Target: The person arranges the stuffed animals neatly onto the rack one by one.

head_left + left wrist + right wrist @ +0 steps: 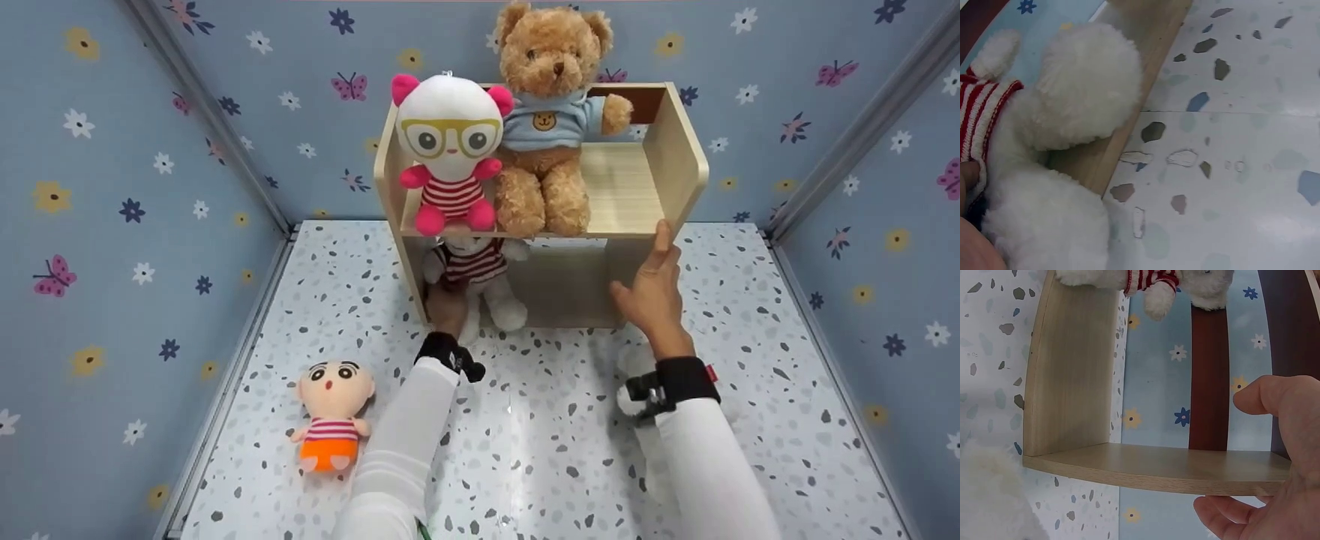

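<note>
A white plush toy in a red-and-white striped shirt sits on the left side of the lower compartment of a light wooden shelf. My left hand grips it at the side of its body; in the left wrist view the thumb presses on the shirt hem, and the other fingers are hidden. The toy's white legs extend over the shelf's bottom board. My right hand holds the shelf's right side panel, thumb on the inner side and fingers on the outer side.
Atop the shelf sit a pink-and-white plush with yellow glasses and a brown teddy bear in a blue top. A boy doll in orange shorts lies on the speckled floor at left. White fur shows beneath my right wrist. Flowered walls enclose the area.
</note>
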`<state>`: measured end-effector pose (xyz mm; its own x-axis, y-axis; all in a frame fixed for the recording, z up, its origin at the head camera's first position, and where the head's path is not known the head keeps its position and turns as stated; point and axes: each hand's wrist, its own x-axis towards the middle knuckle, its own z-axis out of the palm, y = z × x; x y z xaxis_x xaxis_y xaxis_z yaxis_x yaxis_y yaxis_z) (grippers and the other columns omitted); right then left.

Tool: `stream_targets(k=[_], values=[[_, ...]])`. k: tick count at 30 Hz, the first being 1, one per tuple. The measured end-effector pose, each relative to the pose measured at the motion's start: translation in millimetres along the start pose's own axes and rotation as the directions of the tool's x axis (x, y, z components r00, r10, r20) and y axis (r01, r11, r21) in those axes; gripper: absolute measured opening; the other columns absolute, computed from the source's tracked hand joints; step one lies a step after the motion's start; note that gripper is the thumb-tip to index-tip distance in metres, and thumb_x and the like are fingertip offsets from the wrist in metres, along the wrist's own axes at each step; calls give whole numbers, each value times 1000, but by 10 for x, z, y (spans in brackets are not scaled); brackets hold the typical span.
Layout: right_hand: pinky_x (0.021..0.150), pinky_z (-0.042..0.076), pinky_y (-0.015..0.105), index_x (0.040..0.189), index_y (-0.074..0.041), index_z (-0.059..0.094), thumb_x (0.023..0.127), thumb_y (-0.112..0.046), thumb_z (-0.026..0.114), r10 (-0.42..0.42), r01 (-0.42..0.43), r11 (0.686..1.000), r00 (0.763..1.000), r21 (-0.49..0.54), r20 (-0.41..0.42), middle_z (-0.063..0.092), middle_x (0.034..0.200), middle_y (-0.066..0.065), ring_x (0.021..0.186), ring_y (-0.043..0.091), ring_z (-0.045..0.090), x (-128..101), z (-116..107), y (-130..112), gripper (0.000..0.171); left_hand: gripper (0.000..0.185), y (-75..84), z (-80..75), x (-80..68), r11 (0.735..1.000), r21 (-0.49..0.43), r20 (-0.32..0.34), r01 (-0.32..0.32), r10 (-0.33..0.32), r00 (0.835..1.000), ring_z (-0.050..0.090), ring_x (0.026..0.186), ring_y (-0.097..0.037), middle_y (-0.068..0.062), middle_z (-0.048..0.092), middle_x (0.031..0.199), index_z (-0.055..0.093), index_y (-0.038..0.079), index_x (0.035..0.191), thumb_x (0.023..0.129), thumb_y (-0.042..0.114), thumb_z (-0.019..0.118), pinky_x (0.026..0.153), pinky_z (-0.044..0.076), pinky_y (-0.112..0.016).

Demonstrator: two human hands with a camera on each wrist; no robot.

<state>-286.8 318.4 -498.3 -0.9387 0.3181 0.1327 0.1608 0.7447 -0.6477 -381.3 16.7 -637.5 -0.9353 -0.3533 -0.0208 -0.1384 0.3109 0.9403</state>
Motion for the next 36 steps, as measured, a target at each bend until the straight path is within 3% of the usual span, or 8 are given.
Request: stream_targets(k=[3,7,12,17,22,26,31,36], values=[[97,46,69,158,-35,-15,87,-13,75,6,-6,1000,1000,9,8,17,157,30,137,51,37,-6,5,-14,117,35,-28,-25,-106,999,-42,-29,-33,32,999,63,117,-35,-20,67,123,60,2,127,103,28,57,102,49,-48],[97,46,69,158,-36,-16,87,-12,75,12,-13,1000,1000,13,17,16,158,30,138,50,37,-18,-2,-21,118,44,-217,-39,-293,990,-53,-56,-129,126,990,59,121,-35,-19,61,129,50,2,138,104,29,59,104,47,-48],[95,47,69,158,-37,-16,86,-12,75,13,-13,1000,1000,15,20,15,159,31,137,52,37,-16,-7,-24,119,70,-424,-153,-650,996,37,-36,-78,79,996,48,133,-42,-28,47,141,37,-6,149,99,35,64,112,39,-52],[96,47,69,158,-37,-16,86,-11,75,8,-9,1000,1000,23,15,15,159,30,137,52,37,-17,-26,-17,120,42,-588,-312,-946,994,0,-4,-113,113,994,53,107,-33,-22,54,116,53,-4,129,98,23,66,94,43,-45],[97,46,70,158,-36,-17,86,-11,75,3,-3,1000,1000,24,13,15,158,30,137,52,36,-17,-55,-8,119,13,-628,-513,-1213,998,-48,61,-50,53,997,58,89,-22,-11,62,97,65,4,107,100,15,63,80,46,-35],[96,44,71,158,-34,-17,88,-14,74,-10,9,1000,1000,12,8,15,158,30,138,53,35,-20,-52,1,117,15,-602,-649,-1417,996,-82,145,20,-8,989,64,82,-25,-13,68,93,66,5,105,104,18,57,71,49,-32],[97,44,72,158,-32,-17,88,-15,74,-15,15,1000,1000,11,8,14,158,32,138,54,35,-32,-35,6,116,21,-605,-706,-1675,989,-140,260,53,-15,965,58,66,-17,-14,65,82,63,0,108,107,18,52,60,46,-25],[97,44,72,158,-32,-18,87,-15,74,-19,18,1000,1000,16,16,13,159,32,137,55,35,-39,-28,-16,117,28,-624,-711,-1896,988,-151,282,30,14,959,45,52,-7,-4,58,67,61,0,92,108,21,51,51,38,-21]])
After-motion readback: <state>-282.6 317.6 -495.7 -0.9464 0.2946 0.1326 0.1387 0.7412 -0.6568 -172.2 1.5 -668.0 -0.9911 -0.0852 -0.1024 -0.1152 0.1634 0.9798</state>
